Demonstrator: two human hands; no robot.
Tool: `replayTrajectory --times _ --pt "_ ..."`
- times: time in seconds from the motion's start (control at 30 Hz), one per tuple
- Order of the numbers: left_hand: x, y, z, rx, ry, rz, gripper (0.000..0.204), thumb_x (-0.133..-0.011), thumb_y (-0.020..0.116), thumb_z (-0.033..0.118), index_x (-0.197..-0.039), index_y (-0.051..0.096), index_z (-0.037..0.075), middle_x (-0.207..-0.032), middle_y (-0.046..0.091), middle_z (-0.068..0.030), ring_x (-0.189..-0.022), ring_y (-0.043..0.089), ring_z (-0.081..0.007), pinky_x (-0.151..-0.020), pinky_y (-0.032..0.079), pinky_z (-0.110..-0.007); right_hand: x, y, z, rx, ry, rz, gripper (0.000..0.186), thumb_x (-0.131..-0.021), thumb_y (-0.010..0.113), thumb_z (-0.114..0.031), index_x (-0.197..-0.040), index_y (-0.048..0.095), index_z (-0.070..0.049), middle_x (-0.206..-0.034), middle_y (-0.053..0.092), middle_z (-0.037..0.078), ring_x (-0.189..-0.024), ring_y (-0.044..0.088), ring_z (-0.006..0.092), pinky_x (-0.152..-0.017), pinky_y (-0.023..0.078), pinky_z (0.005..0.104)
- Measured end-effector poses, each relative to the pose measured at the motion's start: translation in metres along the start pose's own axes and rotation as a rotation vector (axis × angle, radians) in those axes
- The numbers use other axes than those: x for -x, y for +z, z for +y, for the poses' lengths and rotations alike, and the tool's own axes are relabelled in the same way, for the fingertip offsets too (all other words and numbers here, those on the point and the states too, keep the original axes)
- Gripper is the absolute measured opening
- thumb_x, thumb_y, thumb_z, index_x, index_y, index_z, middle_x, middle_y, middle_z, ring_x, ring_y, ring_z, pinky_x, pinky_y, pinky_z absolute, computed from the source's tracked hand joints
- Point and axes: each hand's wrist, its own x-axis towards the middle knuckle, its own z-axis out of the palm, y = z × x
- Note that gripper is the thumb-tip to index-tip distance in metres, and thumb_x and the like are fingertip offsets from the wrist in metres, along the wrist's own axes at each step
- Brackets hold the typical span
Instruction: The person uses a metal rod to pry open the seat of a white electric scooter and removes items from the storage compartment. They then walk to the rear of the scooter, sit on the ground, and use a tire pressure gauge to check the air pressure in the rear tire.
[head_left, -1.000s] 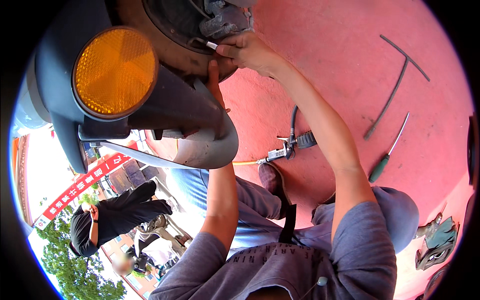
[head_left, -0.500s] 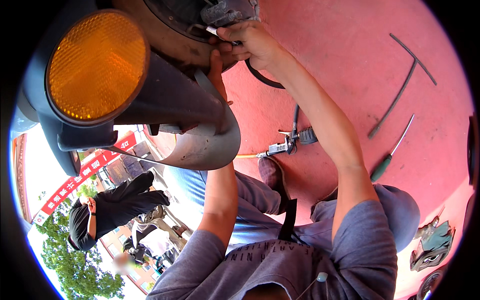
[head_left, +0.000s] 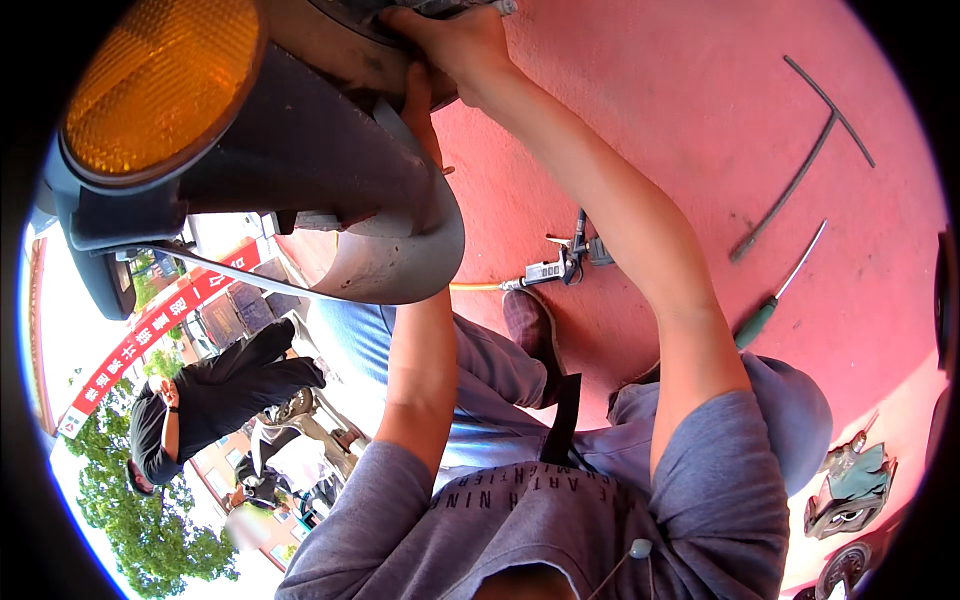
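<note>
Tyre (head_left: 325, 45), head view: at the top edge, beside the orange reflector (head_left: 165, 85), upper part cut off by the frame. Right hand (head_left: 455, 45) reaches in at the wheel, fingers bent, tips hard to make out; cannot tell whether it grips anything. Left hand (head_left: 421, 108) partly behind the mudguard (head_left: 400, 260), one finger extended up against the tyre; its hold, if any, hidden. Against half a second ago: wheel and hands sit higher in frame, silvery piece at right fingertips now out of sight.
</note>
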Motion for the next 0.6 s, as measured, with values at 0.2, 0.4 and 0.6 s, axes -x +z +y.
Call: replayTrajectory --times 0.2,0.4,0.6 --pt "0.011 -0.013 0.000 -0.026 -0.024 0.009 0.091 -0.056 0.076 0.020 -0.128 0.025 -0.001 -0.124 0.039 -0.0180 -0.118 0.036 -0.0347 -0.094 0.036 -0.041 0.001 0.007 -0.001 -0.136 0.065 0.065 0.054 -0.063 0.075 -0.034 -0.097 0.058 0.004 -0.090 0.061 0.016 -0.082 0.059 0.0260 -0.072 0.046 0.0326" --pt "0.056 -0.015 0.021 -0.246 0.058 -0.179 0.091 -0.056 0.076 0.019 -0.128 0.025 -0.001 -0.124 0.039 -0.0179 -0.118 0.036 -0.0352 -0.094 0.036 -0.041 -0.011 0.005 0.011 0.038 -0.011 0.082 0.059 -0.060 0.077 -0.036 -0.097 0.059 0.006 -0.096 0.061 0.019 -0.086 0.059 0.0270 -0.075 0.046 0.0331" --pt "0.189 -0.020 0.047 -0.615 -0.033 -1.210 0.088 -0.056 0.075 0.017 -0.127 0.027 0.000 -0.123 0.039 -0.0179 -0.117 0.036 -0.0361 -0.094 0.036 -0.041 -0.007 0.015 0.008 0.319 0.074 0.166 0.063 -0.058 0.076 -0.040 -0.098 0.059 0.005 -0.096 0.061 0.020 -0.089 0.059 0.0293 -0.080 0.044 0.0340"
